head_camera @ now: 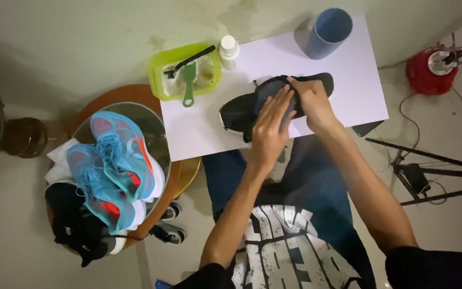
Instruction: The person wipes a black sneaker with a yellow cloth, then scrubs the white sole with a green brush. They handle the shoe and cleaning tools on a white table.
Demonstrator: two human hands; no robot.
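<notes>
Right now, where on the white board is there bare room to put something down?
Free: the white board right of the black shoe, below the blue cup; also its near-left corner. Crowded: the middle, with both hands on the shoe, and the green tray edge.

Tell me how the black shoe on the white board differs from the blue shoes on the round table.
The black shoe is dark with a white sole edge; the blue shoes are bright blue with orange-red patches. The black shoe lies alone on the white board, with the left hand and right hand on it; the blue shoes sit untouched as a pair on the round table. All are sporty, low-cut shoes.
</notes>
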